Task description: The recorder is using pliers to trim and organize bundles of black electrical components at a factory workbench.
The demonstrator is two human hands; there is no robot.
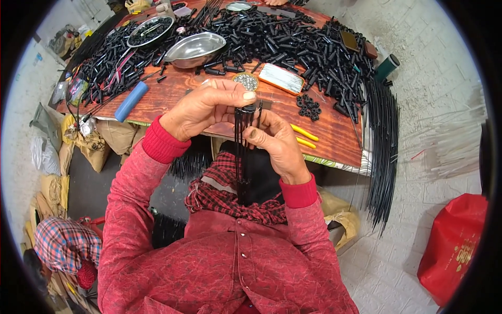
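Observation:
In front of my chest I hold a bundle of thin black rods (242, 136) that hang down from a round black hub, much like an umbrella frame. My left hand (212, 107) pinches the hub at the top, thumb pressed over it. Lower down, my right hand (276, 140) closes its thumb and fingers about the rods' right side. The lower end of the bundle hangs over my lap and blends into dark cloth. Just beyond my fingers are a small dish of shiny metal bits (246, 81) and yellow-handled pliers (305, 137).
A large heap of black tubes (277, 39) covers the far side of the wooden table (172, 97). Nearer are a steel bowl (196, 49), a white tray (281, 78), black rings (308, 107) and a blue roll (130, 102). Long black rods (383, 152) overhang the right edge.

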